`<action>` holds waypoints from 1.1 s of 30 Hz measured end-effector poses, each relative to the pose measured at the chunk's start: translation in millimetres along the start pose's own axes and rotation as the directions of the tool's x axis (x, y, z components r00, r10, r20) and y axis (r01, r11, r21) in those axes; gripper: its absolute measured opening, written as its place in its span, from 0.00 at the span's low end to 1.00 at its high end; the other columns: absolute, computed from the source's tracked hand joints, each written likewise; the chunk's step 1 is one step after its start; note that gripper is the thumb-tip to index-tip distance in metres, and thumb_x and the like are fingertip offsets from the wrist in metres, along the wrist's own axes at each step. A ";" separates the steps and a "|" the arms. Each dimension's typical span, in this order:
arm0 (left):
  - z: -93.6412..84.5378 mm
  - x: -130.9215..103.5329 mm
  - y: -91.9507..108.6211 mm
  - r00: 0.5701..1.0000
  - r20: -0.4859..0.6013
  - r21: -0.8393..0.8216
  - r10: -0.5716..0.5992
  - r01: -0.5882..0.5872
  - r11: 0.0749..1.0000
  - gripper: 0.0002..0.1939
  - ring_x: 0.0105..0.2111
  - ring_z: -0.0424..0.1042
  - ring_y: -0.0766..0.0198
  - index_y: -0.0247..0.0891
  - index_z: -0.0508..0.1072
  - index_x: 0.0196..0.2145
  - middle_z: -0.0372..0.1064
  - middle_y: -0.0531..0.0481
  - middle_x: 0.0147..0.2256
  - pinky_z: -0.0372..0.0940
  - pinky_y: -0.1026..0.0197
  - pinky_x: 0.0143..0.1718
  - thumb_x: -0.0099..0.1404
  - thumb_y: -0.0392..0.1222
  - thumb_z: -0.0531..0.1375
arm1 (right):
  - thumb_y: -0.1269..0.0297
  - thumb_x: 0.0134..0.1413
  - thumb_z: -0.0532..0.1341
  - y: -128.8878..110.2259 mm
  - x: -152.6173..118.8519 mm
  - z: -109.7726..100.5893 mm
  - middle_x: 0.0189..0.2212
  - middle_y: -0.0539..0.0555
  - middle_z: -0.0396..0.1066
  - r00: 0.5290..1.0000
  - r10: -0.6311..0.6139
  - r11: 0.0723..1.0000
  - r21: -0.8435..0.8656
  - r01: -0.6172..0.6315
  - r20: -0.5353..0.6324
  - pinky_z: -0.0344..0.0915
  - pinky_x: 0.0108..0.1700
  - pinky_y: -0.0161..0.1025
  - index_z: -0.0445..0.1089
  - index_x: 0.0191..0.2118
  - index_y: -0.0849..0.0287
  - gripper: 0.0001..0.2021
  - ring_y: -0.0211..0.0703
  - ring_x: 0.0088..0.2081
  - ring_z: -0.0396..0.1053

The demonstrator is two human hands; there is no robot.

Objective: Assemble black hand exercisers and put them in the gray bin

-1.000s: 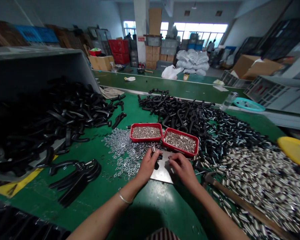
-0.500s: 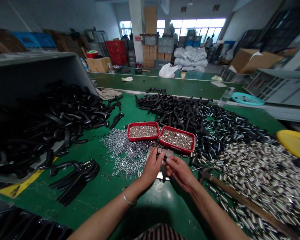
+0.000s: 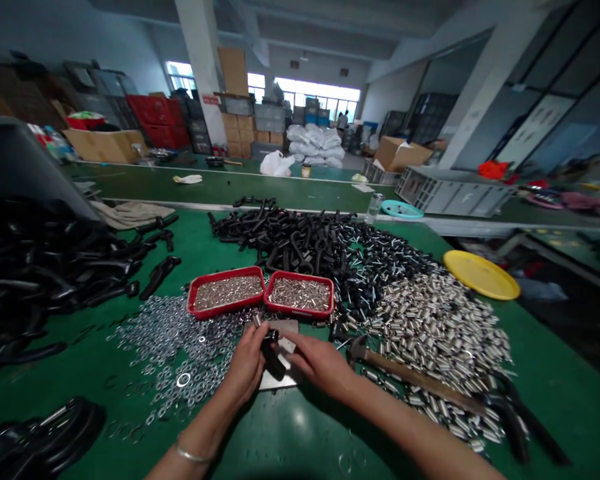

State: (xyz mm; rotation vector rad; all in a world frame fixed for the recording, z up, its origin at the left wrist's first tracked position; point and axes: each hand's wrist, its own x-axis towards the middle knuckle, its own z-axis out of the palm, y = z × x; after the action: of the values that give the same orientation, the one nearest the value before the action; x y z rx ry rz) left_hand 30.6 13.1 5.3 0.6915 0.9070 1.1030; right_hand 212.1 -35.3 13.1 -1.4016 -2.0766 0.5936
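Left hand (image 3: 245, 365) closed round black part (image 3: 273, 361) over plate (image 3: 291, 380); right hand (image 3: 321, 359) half-curled just right, cannot tell if holding anything. Seemingly hand-fitting step; next move calls for steady left grip.

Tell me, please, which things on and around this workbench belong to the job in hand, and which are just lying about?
Probably the job:
black curved part in the left hand, right hand beside it
metal plate beneath
two red trays of metal pieces
springs
washers
hammer, perhaps

Probably just lying about:
yellow tray
turquoise tray
pale glove
crumpled cloth
white plastic bag
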 end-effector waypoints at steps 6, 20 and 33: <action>-25.3 24.2 -9.7 0.986 0.090 -0.233 -0.144 0.161 0.959 0.13 0.24 0.66 0.70 0.35 0.68 0.35 0.69 0.51 0.30 0.68 0.62 0.29 0.59 0.41 0.68 | 0.68 0.67 0.50 100.3 -20.2 -96.2 0.45 0.61 0.72 0.885 0.302 0.783 -0.437 -0.443 -0.355 0.65 0.49 0.43 0.68 0.50 0.59 0.13 0.49 0.47 0.69; -20.5 9.3 -12.3 0.993 0.093 -0.174 -0.070 0.086 0.981 0.19 0.25 0.67 0.70 0.35 0.67 0.36 0.70 0.50 0.30 0.67 0.63 0.31 0.59 0.52 0.68 | 0.62 0.64 0.55 101.1 -15.0 -128.2 0.40 0.63 0.72 0.849 0.250 0.806 -0.387 -0.449 -0.465 0.64 0.40 0.45 0.67 0.46 0.60 0.09 0.54 0.40 0.71; -2.9 -26.7 20.6 0.986 0.161 0.283 0.044 -0.089 0.955 0.21 0.30 0.69 0.66 0.37 0.70 0.40 0.69 0.52 0.35 0.65 0.64 0.34 0.65 0.59 0.60 | 0.62 0.65 0.57 -33.1 -0.8 -13.3 0.41 0.56 0.73 0.993 -0.054 0.988 0.139 0.068 -0.105 0.68 0.48 0.47 0.67 0.46 0.54 0.07 0.50 0.44 0.72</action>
State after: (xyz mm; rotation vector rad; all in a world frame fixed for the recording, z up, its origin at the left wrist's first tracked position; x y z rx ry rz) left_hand 14.3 -5.6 28.2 1.0420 0.9271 0.9693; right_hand 198.5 -47.1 43.9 -1.2564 -1.9505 0.6201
